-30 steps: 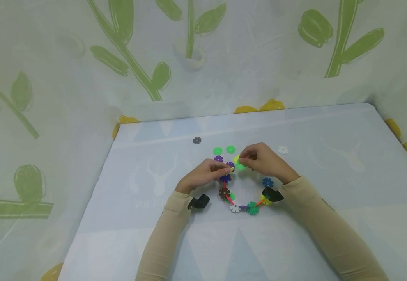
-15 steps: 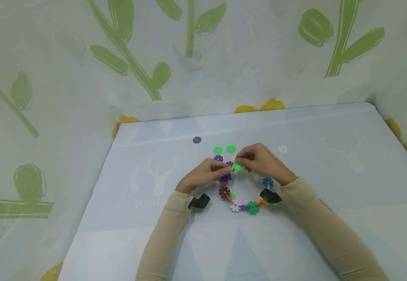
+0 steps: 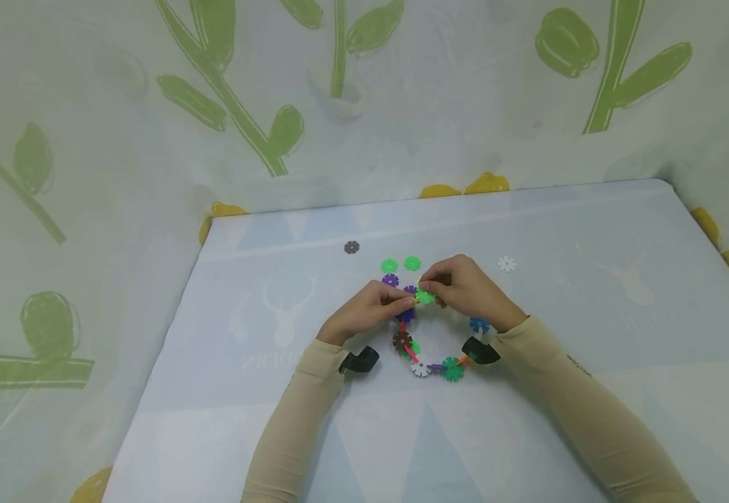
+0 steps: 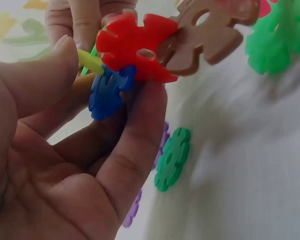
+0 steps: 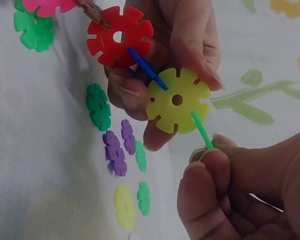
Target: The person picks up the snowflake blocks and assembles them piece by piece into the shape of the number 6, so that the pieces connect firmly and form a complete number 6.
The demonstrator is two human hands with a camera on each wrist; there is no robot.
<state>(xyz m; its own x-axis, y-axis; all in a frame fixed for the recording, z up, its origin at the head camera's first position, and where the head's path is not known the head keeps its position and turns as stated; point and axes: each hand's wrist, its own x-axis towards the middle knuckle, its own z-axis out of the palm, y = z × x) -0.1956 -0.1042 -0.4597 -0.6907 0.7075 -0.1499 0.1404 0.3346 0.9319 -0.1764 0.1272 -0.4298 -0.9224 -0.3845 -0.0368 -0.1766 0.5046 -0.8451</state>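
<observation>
My left hand (image 3: 367,311) pinches a yellow notched disc (image 5: 162,107) at one end of a chain of interlocking plastic discs. Slotted into it is a blue disc (image 4: 107,95), followed by a red disc (image 4: 125,40) and a brown disc (image 4: 217,40). Between thumb and fingertips, my right hand (image 3: 468,290) holds a bright green disc (image 5: 202,131). Seen edge-on in the right wrist view, that green disc has its rim at the yellow disc's lower edge. The chain curves toward me through a white disc (image 3: 421,368) and a darker green disc (image 3: 453,369).
Beyond the hands lie loose discs: two green, one of them a light green disc (image 3: 389,265), and a purple disc (image 3: 390,280). A dark disc (image 3: 352,247) sits farther left, a white disc (image 3: 507,264) to the right. Black wrist mounts (image 3: 359,360) hang under both forearms.
My right hand has shifted slightly left, bringing the green disc up against the yellow disc in my left hand. The left hand has stayed nearly in place.
</observation>
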